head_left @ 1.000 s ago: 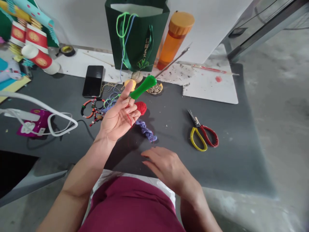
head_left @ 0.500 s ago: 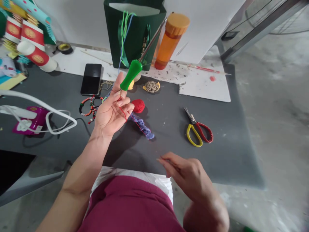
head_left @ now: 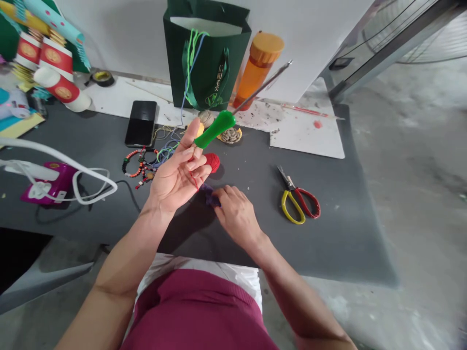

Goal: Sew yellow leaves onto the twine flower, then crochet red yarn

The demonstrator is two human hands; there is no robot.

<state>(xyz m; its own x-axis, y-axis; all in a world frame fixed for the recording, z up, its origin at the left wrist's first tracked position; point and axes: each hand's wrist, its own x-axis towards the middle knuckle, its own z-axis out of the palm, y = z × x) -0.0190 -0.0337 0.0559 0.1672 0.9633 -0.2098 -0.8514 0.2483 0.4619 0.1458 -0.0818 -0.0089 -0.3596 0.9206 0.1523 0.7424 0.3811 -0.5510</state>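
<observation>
Between the thumb and fingers of my left hand [head_left: 180,170] is the butt end of a crochet hook [head_left: 216,129] with a green handle. Its long metal shaft slants up to the right. Red yarn crosses the fingers of that hand, and a red yarn ball [head_left: 213,162] lies just behind it. My right hand [head_left: 237,214] is closed, palm down, over the end of a purple crocheted strip [head_left: 208,193] on the table. Most of the strip is hidden by the hands.
Open scissors [head_left: 296,199] lie to the right. Behind are a phone [head_left: 141,123], beaded bracelets [head_left: 134,164], a dark green paper bag [head_left: 207,63] and an orange bottle [head_left: 255,68]. A white cable [head_left: 83,170] loops over a purple box [head_left: 47,182] at left.
My right hand has moved from the table's front edge up and left onto the purple strip. My left hand has shifted slightly right, and the crochet hook now tilts further right.
</observation>
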